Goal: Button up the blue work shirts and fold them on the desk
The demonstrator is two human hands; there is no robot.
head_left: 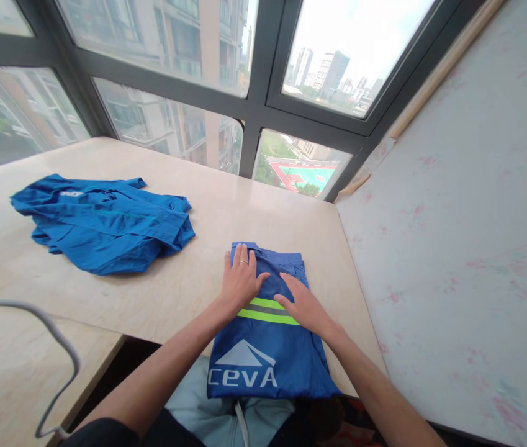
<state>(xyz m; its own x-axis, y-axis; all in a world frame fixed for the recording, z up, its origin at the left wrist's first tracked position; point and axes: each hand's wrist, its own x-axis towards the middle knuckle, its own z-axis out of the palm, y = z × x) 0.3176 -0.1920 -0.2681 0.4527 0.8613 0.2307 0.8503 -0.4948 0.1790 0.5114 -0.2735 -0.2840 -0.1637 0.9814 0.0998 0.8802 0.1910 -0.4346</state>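
A dark blue folded work garment [267, 354] lies in front of me, with a yellow-green and grey reflective band across it and white "CEVA" lettering below. Its lower end reaches past the table's front edge toward my lap. My left hand [239, 279] rests flat on the upper left of the garment, fingers stretched out, a ring on one finger. On the band's right side lies my right hand [305, 304], its visible fingers extended over the cloth and its outer edge partly hidden. Neither hand grips the fabric.
A second, brighter blue garment [109, 223] lies loosely heaped on the pale table [207, 285] to the left. A grey cable [65, 347] curves up at the lower left. Windows [165, 118] border the back, and a flower-patterned wall [459, 248] stands close on the right.
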